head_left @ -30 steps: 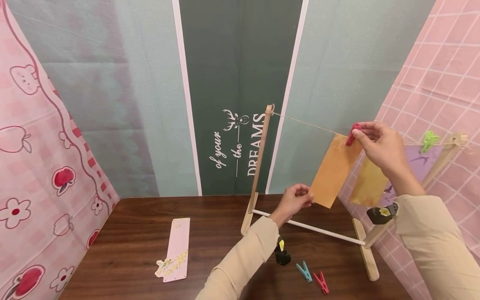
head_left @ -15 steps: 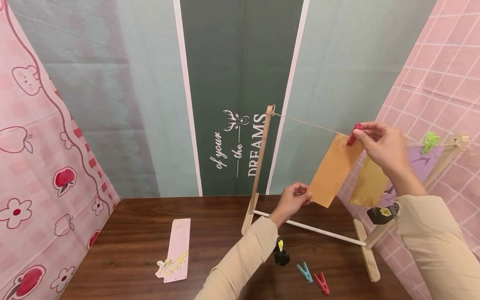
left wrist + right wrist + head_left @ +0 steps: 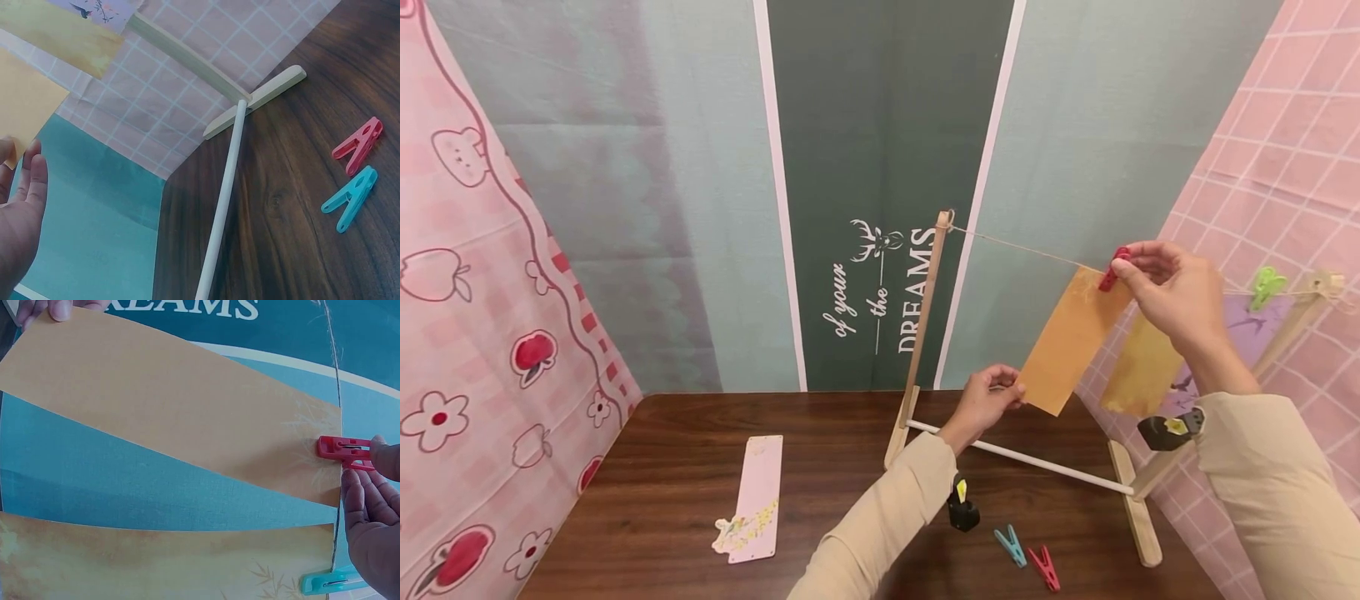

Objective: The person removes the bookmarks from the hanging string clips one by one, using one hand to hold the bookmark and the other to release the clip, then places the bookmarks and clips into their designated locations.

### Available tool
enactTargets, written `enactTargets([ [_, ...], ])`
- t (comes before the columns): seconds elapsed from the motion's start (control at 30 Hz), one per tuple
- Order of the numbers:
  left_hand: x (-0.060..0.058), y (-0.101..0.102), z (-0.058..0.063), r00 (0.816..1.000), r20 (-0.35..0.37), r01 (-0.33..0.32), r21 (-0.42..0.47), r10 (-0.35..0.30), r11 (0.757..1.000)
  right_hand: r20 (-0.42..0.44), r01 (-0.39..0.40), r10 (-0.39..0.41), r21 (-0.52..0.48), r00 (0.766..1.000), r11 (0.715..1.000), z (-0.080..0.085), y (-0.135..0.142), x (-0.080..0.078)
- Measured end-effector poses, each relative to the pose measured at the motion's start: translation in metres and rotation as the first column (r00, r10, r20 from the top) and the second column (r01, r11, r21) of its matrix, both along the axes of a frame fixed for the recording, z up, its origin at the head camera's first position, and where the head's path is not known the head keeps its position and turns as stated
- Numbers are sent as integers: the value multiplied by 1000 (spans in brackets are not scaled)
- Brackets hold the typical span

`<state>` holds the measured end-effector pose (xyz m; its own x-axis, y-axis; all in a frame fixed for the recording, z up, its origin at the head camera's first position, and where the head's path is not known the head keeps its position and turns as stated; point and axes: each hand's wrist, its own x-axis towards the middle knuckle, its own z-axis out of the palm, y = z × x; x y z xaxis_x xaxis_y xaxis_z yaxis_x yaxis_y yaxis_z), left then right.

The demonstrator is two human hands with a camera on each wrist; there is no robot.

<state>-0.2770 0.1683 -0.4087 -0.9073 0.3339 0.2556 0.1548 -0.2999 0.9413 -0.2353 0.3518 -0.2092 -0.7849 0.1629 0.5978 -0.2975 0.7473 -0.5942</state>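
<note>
An orange card (image 3: 1072, 343) hangs slantwise at the string (image 3: 1022, 245), its upper edge along it. My right hand (image 3: 1180, 292) pinches a red clothespin (image 3: 342, 449), whose jaws sit over the card's top edge and the string. Thumb and fingers of my left hand (image 3: 987, 403) pinch the card's lower left corner. Beside it hangs a yellowish card (image 3: 1142, 367), held by a teal clothespin (image 3: 331, 582) seen in the right wrist view. Farther right, a purple card (image 3: 1247, 329) hangs under a green clothespin (image 3: 1267, 288), partly hidden behind my right hand.
A wooden stand with a left post (image 3: 925, 317), white crossbar (image 3: 1045, 462) and right foot (image 3: 1135, 504) carries the string. On the table (image 3: 662, 483) lie a pink card (image 3: 756, 500), a blue clothespin (image 3: 1011, 546) and another red clothespin (image 3: 1044, 568).
The head view has shifted slightly. Both hands keep their grips on the orange card and the red clothespin; otherwise little differs.
</note>
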Motion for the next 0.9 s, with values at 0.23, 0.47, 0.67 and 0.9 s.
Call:
enactTargets([
  [0.23,-1,-3,-1,1000,1,-3,8,3,1000,-37,-19,18,-31,999,999,0,-4,0],
  [0.47,1,-4,0,1000,10,4,9,-5,1000,-74,-26,21,-70,997,997,0,-4,0],
  [0.67,3,-5,2,1000,16,-3,8,3,1000,-80,-4,-3,-87,997,996,1,-8,2],
  [0.9,2,-5,0,1000,14,-3,5,3,1000,-131,-4,-10,-110,991,994,4,-11,3],
])
